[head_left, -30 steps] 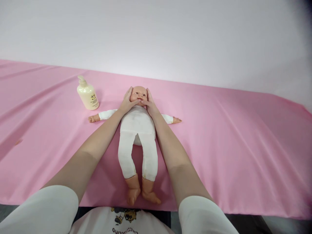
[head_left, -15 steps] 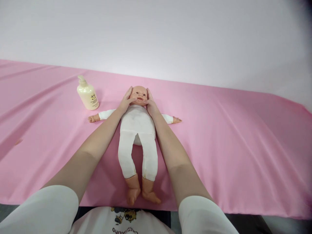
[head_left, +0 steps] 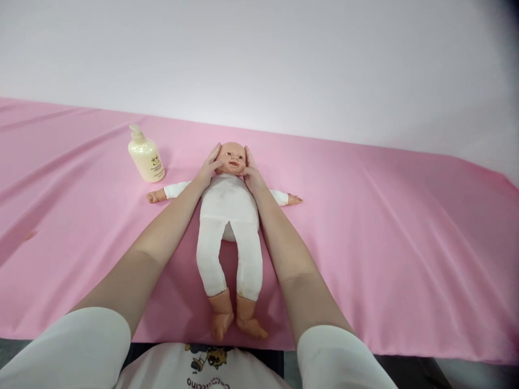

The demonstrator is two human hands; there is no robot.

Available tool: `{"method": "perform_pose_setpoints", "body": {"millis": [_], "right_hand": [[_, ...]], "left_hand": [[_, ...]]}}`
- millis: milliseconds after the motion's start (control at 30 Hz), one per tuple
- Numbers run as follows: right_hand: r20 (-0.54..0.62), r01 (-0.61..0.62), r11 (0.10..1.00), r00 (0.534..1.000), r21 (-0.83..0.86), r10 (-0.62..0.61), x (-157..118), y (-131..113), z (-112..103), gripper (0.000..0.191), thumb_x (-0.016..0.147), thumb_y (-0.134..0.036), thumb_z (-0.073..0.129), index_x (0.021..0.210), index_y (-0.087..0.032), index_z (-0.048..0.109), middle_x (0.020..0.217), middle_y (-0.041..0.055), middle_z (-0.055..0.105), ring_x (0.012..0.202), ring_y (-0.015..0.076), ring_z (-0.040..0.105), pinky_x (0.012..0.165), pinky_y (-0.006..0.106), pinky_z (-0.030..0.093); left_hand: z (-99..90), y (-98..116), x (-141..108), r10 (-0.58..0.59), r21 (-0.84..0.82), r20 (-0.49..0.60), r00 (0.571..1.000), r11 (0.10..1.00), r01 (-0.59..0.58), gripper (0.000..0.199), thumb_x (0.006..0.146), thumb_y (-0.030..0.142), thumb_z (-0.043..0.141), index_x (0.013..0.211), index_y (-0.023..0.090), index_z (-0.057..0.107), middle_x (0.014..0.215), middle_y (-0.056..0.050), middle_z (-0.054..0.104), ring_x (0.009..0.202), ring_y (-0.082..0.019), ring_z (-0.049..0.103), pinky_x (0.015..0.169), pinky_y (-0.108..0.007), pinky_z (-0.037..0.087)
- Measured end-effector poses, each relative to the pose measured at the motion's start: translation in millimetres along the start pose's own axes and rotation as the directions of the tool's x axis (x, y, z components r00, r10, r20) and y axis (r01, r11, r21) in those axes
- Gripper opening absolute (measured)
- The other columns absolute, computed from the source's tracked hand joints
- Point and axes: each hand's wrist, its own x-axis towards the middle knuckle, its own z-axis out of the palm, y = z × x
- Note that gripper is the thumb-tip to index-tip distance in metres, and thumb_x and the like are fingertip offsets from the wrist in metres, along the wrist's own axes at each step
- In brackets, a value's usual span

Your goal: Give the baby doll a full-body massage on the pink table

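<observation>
A baby doll [head_left: 229, 200] lies on its back with its feet toward me, its arms spread and its body covered in white cloth. My left hand [head_left: 210, 166] cups the left side of the doll's head [head_left: 233, 153], thumb along the cheek. On the other side my right hand [head_left: 252, 170] holds the head the same way, its thumb by the jaw. The fingers of both hands reach up along the sides of the head, and their palms are mostly hidden.
A pale yellow pump bottle [head_left: 146, 158] stands to the left, beyond the doll's outstretched arm. Pink cloth [head_left: 365, 232] with soft folds covers the table. A plain white wall [head_left: 284, 65] rises behind it.
My thumbs have slid slightly outward over the doll's cheeks, away from its mouth. Both hands stay at the head; the doll and bottle have not moved.
</observation>
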Motion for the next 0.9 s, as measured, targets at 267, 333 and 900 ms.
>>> {"method": "perform_pose_setpoints", "body": {"millis": [267, 333, 900], "right_hand": [[0.103, -0.045, 0.996, 0.993, -0.080, 0.054, -6, -4, -3, 0.128, 0.061, -0.013, 0.077, 0.161, -0.042, 0.002, 0.173, -0.0030, 0.008, 0.152, 0.0290, 0.039, 0.120, 0.050, 0.046], [0.127, -0.042, 0.993, 0.990, -0.110, 0.056, -10, -7, -2, 0.131, 0.062, -0.015, 0.082, 0.161, -0.043, 0.000, 0.173, -0.0026, 0.006, 0.153, 0.0290, 0.037, 0.121, 0.053, 0.044], [0.004, -0.091, 0.995, 0.996, -0.037, 0.091, -17, -15, 10, 0.121, 0.061, -0.008, 0.068, 0.162, -0.038, 0.009, 0.170, -0.0023, 0.024, 0.148, 0.0274, 0.045, 0.121, 0.052, 0.044]], "left_hand": [[1.7, 8, -7, 0.030, 0.330, 0.009, 1.000, 0.943, -0.031, 0.121, 0.063, 0.052, 0.083, 0.163, 0.023, 0.022, 0.171, -0.009, 0.018, 0.159, -0.036, 0.014, 0.131, -0.045, 0.015], [1.5, 11, -9, 0.037, 0.348, 0.015, 0.999, 0.937, -0.040, 0.126, 0.058, 0.054, 0.087, 0.163, 0.022, 0.024, 0.171, -0.011, 0.019, 0.159, -0.036, 0.014, 0.131, -0.046, 0.014], [-6.3, 17, -9, 0.025, 0.140, 0.108, 0.994, 0.989, -0.040, 0.127, 0.051, 0.030, 0.090, 0.161, 0.024, 0.028, 0.172, -0.009, 0.012, 0.160, -0.037, 0.009, 0.132, -0.046, 0.014]]}}
